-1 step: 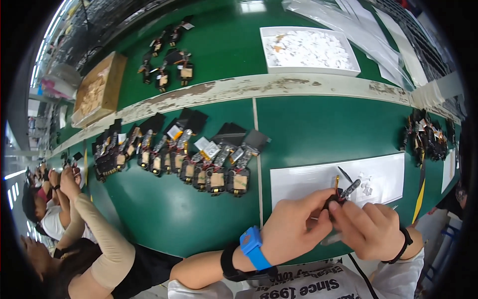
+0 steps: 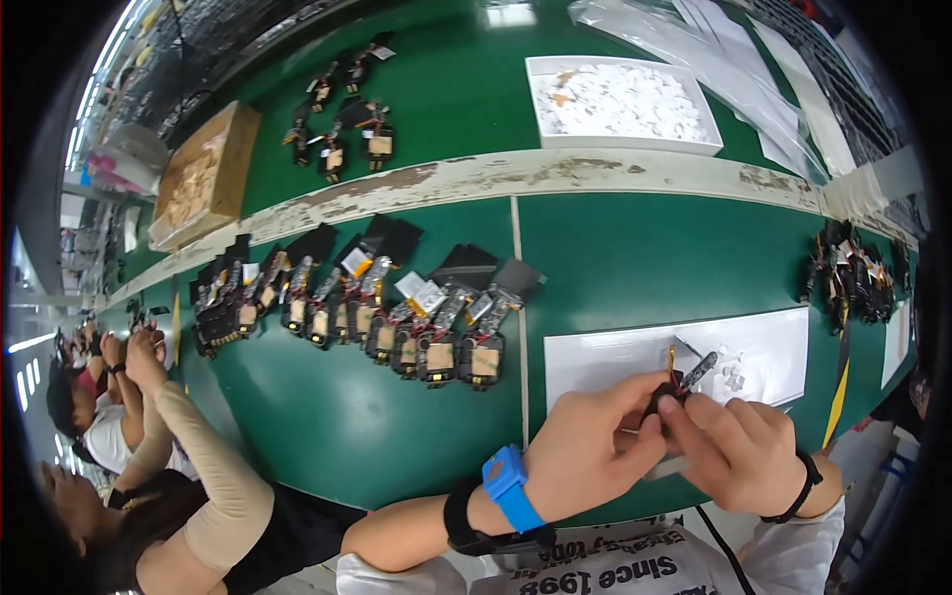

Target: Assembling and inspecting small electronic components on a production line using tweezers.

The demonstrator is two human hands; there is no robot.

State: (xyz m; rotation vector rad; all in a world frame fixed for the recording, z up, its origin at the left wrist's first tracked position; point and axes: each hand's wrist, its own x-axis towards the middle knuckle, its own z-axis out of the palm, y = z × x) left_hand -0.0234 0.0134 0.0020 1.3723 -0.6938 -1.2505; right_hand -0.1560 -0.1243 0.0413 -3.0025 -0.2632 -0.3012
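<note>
Both hands come together over the near edge of a white board. My left hand is closed, pinching a small black electronic assembly between thumb and fingers. From the other side, my right hand is closed on it too, thumb and fingertips pressed close. A silvery-black strip, a thin yellow-orange strip and a slim flat panel stick up from the assembly. My fingers hide most of its body. Beside it, small pale pieces lie on the board.
Rows of similar black assemblies lie to the left; a bundle lies at the right. Beyond a worn white ledge are a white box of paper bits, a wooden box and more assemblies. A co-worker's sleeve is at left.
The whole picture has shifted slightly to the right. The slim panel on the held assembly has tilted and now looks lighter. Both hands keep their grip in nearly the same place.
</note>
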